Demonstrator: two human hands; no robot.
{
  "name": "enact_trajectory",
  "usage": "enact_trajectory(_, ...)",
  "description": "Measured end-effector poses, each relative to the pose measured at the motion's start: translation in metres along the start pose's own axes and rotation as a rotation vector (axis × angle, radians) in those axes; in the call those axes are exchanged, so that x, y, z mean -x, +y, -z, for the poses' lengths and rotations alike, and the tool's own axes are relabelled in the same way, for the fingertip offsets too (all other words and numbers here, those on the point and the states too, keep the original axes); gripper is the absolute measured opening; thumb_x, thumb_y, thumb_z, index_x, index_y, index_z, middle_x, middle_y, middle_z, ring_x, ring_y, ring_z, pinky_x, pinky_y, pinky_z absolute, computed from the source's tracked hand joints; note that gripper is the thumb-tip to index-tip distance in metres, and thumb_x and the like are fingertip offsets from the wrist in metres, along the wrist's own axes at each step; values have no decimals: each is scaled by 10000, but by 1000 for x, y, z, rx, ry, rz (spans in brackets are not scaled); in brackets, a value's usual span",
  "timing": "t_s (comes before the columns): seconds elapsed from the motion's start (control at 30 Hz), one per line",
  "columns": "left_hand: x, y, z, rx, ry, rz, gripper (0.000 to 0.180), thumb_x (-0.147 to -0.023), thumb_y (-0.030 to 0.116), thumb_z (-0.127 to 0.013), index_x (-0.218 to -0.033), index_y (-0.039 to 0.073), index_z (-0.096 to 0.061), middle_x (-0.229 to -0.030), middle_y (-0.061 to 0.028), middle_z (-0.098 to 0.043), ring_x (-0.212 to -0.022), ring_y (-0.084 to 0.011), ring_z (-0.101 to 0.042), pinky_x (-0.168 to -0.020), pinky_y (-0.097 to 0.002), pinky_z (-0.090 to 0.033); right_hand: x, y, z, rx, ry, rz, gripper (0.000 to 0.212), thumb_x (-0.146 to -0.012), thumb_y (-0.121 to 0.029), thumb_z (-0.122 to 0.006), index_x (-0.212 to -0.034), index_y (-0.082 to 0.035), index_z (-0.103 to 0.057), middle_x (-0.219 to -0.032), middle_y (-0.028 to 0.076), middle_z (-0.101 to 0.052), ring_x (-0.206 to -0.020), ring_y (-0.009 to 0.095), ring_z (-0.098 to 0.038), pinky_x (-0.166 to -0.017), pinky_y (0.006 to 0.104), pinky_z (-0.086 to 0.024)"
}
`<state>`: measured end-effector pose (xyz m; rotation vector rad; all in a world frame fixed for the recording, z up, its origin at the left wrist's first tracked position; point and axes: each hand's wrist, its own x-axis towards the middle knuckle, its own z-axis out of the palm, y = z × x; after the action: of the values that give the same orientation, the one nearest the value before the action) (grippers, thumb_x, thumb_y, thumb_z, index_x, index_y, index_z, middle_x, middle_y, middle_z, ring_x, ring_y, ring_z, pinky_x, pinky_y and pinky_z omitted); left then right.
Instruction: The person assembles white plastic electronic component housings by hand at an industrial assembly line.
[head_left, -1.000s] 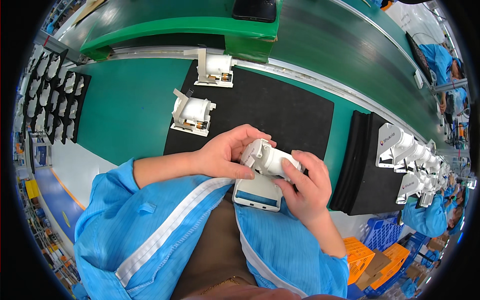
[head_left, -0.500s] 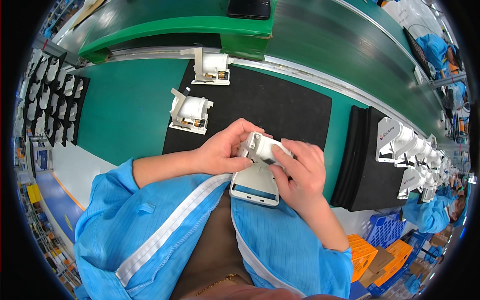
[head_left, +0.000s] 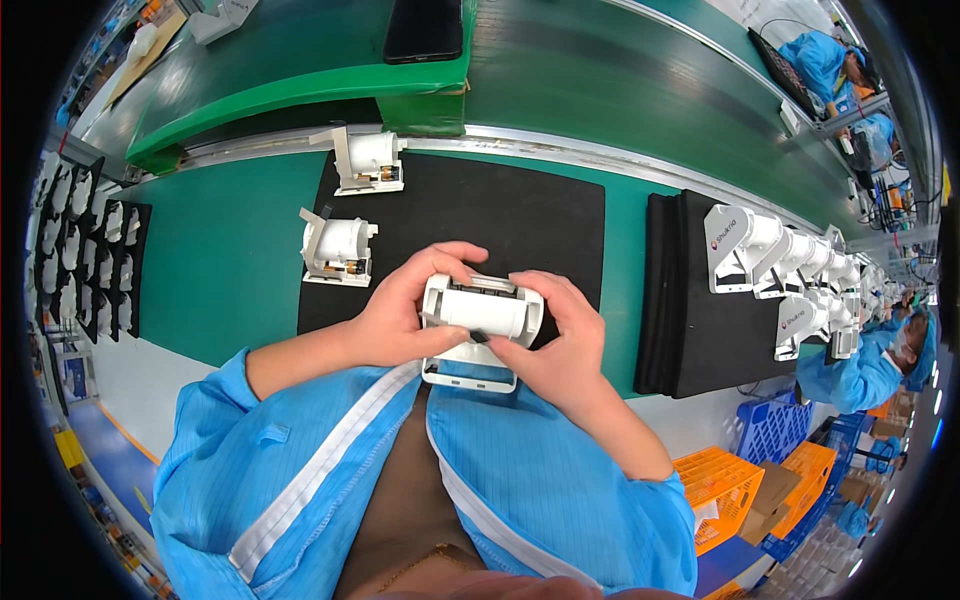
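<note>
Close to my body, a white plastic housing with a cylinder [head_left: 485,312] across it is held between both hands. My left hand [head_left: 418,312] grips its left end, thumb along the near side of the cylinder. Around the right end curls my right hand [head_left: 560,330], its thumb meeting the left one at a small black piece [head_left: 478,336] just below the cylinder; what that piece is cannot be made out. Farther off, two similar white units, one at the back [head_left: 370,162] and one nearer [head_left: 338,248], stand on a black mat [head_left: 500,205] with coppery parts showing.
Rows of finished-looking white units [head_left: 745,245] stand on stacked black foam sheets [head_left: 668,300] at right. Black trays [head_left: 140,215] of white parts are at far left. A dark phone [head_left: 425,30] lies on the green shelf. Orange crates [head_left: 715,490] sit lower right; co-workers in blue are beyond.
The housing has been turned in my hands, so its cylinder now lies crosswise. My right hand has moved from over the cylinder to its right end. The whole view has shifted.
</note>
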<state>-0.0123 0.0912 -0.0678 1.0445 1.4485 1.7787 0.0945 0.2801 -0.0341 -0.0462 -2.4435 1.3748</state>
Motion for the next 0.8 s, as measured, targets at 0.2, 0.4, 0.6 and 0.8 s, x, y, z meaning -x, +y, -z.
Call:
enact_trajectory(0.2, -13, 5, -13, -154, 129, -81, 395, -771, 32, -659, -1112, 70, -463, -1249, -167, -513, -1124, -221, -539, -943, -360, -445, -2, -8, 10, -12, 54, -11, 573, -630, -122, -828, -1150, -41, -603, -1095, 143, -633, -981, 291, -646, -832, 353, -532)
enact_trajectory(0.4, -37, 29, -36, -111, 138, -108, 396, -797, 108, -634, -1133, 41, -437, -1268, -182, -489, -1134, -216, -523, -969, -374, -433, 5, -13, 33, -73, 220, 116, 630, -687, -102, -772, -1261, -5, -531, -1194, 189, -526, -1048, 328, -577, -891, 374, -483)
enact_trajectory(0.6, -71, 59, -70, -190, -230, -132, 928, -761, 334, -722, -1466, 33, -200, -1512, -186, -249, -1390, -314, -284, -1111, -479, -263, 39, -13, 141, 126, 341, 131, 564, -743, -106, -724, -1260, 6, -529, -1154, 140, -593, -1071, 219, -592, -909, 338, -481)
enact_trajectory(0.8, -47, 62, -51, -218, -65, 172, 983, -840, 690, -503, -1523, 115, -92, -1525, -180, -244, -1394, -331, -272, -1089, -482, -253, 108, 54, 294, 42, 427, -202, 554, -786, -23, -681, -1308, -6, -497, -1215, 97, -591, -1113, 176, -571, -927, 297, -468)
